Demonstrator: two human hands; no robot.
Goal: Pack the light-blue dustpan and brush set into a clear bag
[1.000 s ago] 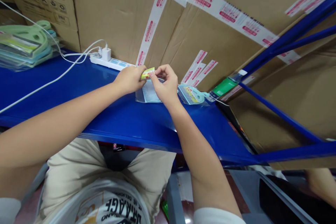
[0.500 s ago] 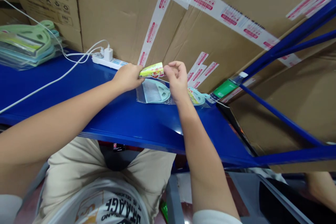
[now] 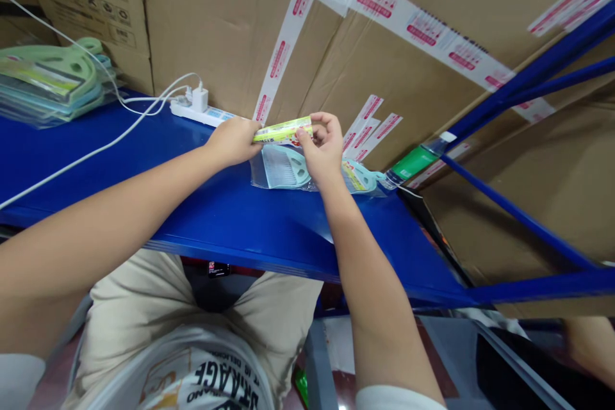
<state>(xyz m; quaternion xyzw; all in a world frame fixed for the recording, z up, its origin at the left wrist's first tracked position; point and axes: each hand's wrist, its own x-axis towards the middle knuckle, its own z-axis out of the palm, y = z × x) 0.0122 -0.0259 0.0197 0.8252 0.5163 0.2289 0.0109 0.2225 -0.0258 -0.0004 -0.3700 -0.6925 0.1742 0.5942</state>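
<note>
A yellow-green printed card (image 3: 281, 131), curled over on itself, is stretched between both my hands above the blue shelf (image 3: 259, 224). My left hand (image 3: 235, 139) is closed on its left end. My right hand (image 3: 324, 144) pinches its right end between thumb and fingers. Under the card lies a light-blue mini dustpan (image 3: 283, 168) in clear plastic wrap, partly covered by my right hand and wrist. Just right of that wrist, another light-blue piece with a yellow label (image 3: 358, 178) lies in plastic; I cannot tell if it is a separate one.
Green and blue wrapped dustpans (image 3: 52, 80) are stacked at the left. A white power strip (image 3: 206, 114) with plugs and cables lies against the taped cardboard box (image 3: 211, 25). A green-labelled bottle (image 3: 418, 161) leans by the blue frame at right. Another person's arm (image 3: 593, 343) shows at lower right.
My right fingers have shifted onto the card's right end, with the thumb now over its front. More of the card's length shows between my hands. The left hand has hardly moved.
</note>
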